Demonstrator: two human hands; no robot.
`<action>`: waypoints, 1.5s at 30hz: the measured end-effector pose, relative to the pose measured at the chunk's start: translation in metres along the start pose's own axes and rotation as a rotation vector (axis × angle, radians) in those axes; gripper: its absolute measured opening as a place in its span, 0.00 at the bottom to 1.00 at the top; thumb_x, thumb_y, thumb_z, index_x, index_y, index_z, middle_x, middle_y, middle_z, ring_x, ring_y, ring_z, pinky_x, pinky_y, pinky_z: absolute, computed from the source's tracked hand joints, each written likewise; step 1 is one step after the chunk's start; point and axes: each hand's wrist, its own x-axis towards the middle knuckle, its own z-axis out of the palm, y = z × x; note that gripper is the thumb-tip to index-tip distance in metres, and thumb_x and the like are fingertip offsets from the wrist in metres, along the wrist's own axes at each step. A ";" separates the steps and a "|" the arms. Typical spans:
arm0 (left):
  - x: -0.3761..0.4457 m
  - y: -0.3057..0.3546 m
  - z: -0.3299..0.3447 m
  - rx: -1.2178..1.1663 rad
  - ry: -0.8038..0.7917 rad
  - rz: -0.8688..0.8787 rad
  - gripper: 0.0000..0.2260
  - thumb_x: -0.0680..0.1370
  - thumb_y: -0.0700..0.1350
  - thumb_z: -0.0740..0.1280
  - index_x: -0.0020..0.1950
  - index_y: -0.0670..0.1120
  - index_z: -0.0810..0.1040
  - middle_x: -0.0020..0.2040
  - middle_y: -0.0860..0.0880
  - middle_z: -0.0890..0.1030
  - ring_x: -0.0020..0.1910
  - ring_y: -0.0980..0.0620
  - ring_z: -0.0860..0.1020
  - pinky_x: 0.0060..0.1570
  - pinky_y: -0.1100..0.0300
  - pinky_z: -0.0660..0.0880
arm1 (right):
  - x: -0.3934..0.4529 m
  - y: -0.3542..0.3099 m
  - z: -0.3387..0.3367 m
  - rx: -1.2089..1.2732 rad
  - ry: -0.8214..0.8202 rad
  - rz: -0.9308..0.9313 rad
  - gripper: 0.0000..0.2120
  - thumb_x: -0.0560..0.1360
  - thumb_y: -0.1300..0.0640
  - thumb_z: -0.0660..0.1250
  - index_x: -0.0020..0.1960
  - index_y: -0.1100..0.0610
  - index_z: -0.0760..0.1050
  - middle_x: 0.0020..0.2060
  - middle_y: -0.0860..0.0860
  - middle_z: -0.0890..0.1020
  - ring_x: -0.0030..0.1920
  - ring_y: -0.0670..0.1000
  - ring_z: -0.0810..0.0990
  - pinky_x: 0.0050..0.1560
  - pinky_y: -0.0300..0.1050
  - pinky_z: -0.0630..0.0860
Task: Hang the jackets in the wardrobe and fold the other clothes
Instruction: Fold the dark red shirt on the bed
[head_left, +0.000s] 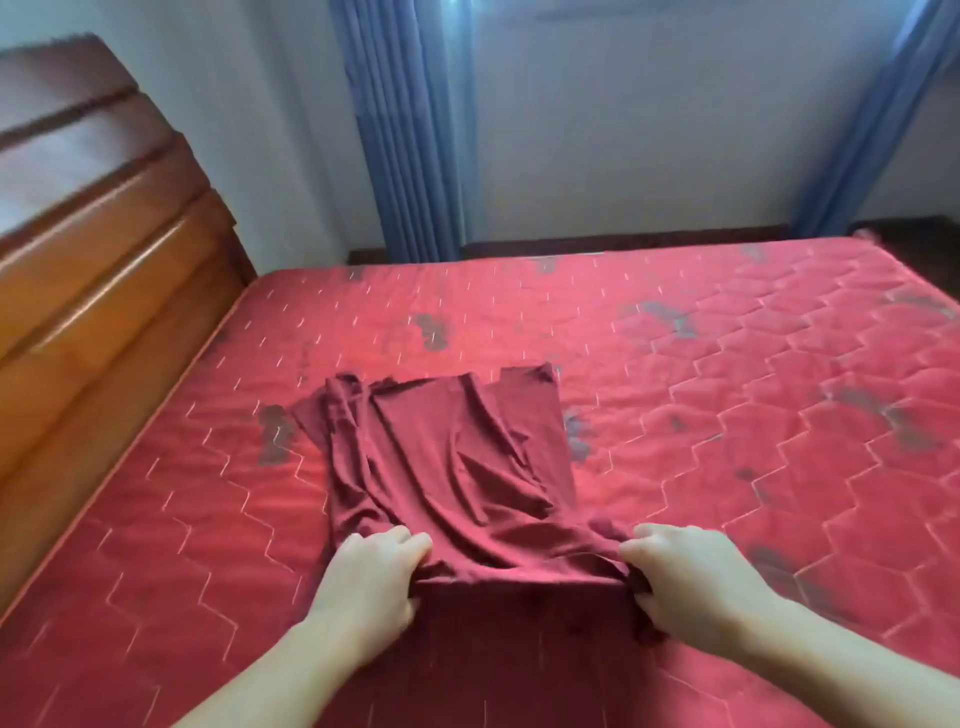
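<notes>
A dark maroon garment (447, 457) lies partly folded and wrinkled on the red quilted mattress (727, 415). Its far end reaches toward the middle of the bed and its near edge is lifted slightly off the mattress. My left hand (371, 577) grips the near left corner of that edge, fingers curled over the cloth. At the near right corner my right hand (685, 582) grips the same edge, thumb under the fabric. The edge is stretched straight between both hands.
A wooden headboard (104, 270) rises along the left side of the bed. Blue curtains (410, 130) hang against the far wall, with another curtain (878, 114) at the right. Dark worn patches mark the mattress surface.
</notes>
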 end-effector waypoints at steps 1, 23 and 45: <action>0.000 0.005 -0.028 -0.026 0.058 -0.031 0.12 0.65 0.47 0.74 0.45 0.51 0.76 0.42 0.52 0.78 0.42 0.46 0.80 0.41 0.55 0.72 | -0.008 0.009 -0.026 -0.003 0.039 0.025 0.09 0.71 0.50 0.59 0.48 0.51 0.74 0.49 0.46 0.77 0.51 0.54 0.79 0.44 0.45 0.72; -0.090 0.297 -0.402 -1.113 0.045 0.027 0.04 0.76 0.41 0.70 0.48 0.47 0.85 0.35 0.50 0.83 0.28 0.56 0.78 0.25 0.66 0.72 | -0.429 0.187 -0.318 0.809 0.371 0.703 0.15 0.76 0.57 0.64 0.37 0.66 0.78 0.29 0.54 0.77 0.31 0.53 0.75 0.33 0.44 0.67; -0.020 0.592 -0.410 -0.765 -0.241 0.381 0.14 0.74 0.48 0.67 0.28 0.53 0.82 0.24 0.57 0.78 0.22 0.61 0.75 0.21 0.69 0.68 | -0.503 0.253 -0.292 0.771 0.483 0.643 0.38 0.64 0.38 0.76 0.67 0.49 0.66 0.60 0.47 0.69 0.57 0.48 0.74 0.53 0.42 0.73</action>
